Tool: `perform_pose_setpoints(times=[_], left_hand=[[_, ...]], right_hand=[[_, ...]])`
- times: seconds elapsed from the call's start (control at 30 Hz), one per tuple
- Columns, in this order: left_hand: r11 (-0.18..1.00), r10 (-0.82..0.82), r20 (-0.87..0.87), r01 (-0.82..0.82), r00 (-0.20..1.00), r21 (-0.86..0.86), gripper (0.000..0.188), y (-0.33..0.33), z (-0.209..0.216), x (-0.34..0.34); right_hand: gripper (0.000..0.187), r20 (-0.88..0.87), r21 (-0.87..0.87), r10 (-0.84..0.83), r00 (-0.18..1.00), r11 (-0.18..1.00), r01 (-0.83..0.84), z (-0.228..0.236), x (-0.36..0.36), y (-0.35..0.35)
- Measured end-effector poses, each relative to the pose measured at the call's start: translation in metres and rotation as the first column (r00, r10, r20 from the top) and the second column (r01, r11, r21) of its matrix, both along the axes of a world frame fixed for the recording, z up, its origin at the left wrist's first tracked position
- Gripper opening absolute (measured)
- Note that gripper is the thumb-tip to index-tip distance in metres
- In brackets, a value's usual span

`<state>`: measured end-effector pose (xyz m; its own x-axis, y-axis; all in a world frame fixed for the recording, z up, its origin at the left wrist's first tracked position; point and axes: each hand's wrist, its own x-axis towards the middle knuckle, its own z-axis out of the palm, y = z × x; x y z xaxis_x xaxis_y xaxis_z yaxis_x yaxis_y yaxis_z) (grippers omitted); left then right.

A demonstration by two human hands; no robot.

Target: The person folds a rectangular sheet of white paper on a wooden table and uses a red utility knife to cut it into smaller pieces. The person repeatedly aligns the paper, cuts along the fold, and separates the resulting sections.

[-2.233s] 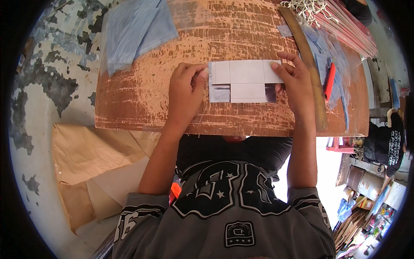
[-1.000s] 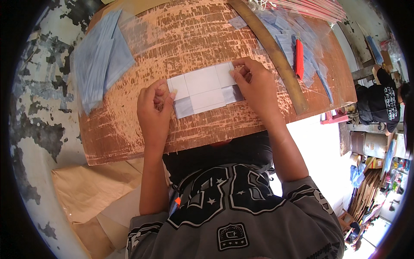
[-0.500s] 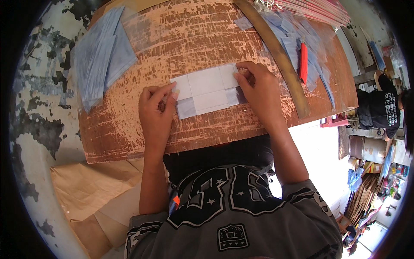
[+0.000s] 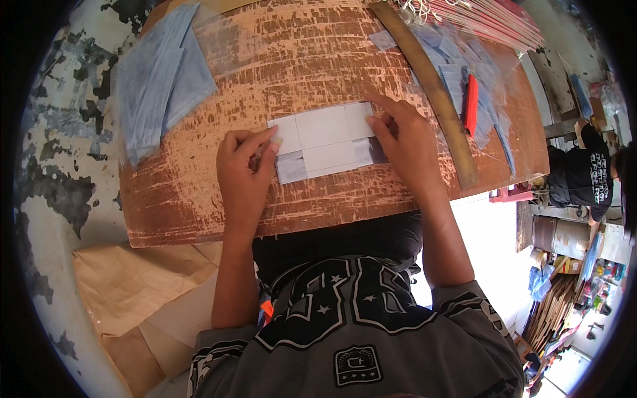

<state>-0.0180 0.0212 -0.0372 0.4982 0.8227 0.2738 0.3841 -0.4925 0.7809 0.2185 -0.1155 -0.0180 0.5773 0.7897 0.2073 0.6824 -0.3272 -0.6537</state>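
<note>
A creased white card (image 4: 324, 127) lies flat on the worn brown table, with darker grey-blue, shiny patches at its two near corners. My left hand (image 4: 244, 162) grips its left edge, thumb and forefinger close together. At the right edge is my right hand (image 4: 410, 136). Its thumb rests on the card, its forefinger reaches past the far right corner, and the other fingers are curled. Whether any fingertips go beneath the card cannot be made out.
Bluish clear plastic sheets (image 4: 156, 86) lie at the table's left. On the right are a long brown ruler-like strip (image 4: 434, 99), a red cutter (image 4: 471, 106) and more plastic pieces (image 4: 451, 79). Brown paper (image 4: 139, 278) lies below left. Another person (image 4: 584, 172) is far right.
The whole view has shifted slightly, so the card and hands appear a little farther right. My right forefinger has straightened and lifted somewhat from the card's corner. The left hand keeps its place on the card.
</note>
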Motion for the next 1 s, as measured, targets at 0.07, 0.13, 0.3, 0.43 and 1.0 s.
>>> perform_pose_setpoints(times=[0.07,0.13,0.3,0.43,1.0], left_hand=[[1.0,0.004,0.001,-0.004,1.0,-0.007,0.026,0.0,0.0,0.0],[1.0,0.001,0.011,-0.001,1.0,-0.013,0.026,0.0,0.0,0.0],[1.0,-0.002,0.008,0.002,1.0,-0.014,0.026,0.0,0.0,0.001],[0.999,-0.002,0.036,0.004,0.999,-0.052,0.026,0.0,0.002,-0.001],[0.995,-0.023,0.015,0.022,1.0,0.093,0.028,0.005,-0.01,-0.005]], right_hand=[[0.033,0.015,-0.003,0.028,1.0,1.0,-0.027,0.001,0.002,0.001],[0.032,0.01,-0.012,0.03,1.0,0.999,-0.03,0.001,0.003,0.001],[0.03,-0.006,-0.023,0.037,0.999,0.999,-0.037,0.002,0.006,0.002],[0.03,0.007,-0.012,0.04,0.999,0.999,-0.04,0.0,0.005,0.004],[0.031,0.04,-0.067,0.038,0.998,0.997,-0.035,0.002,0.004,0.004]])
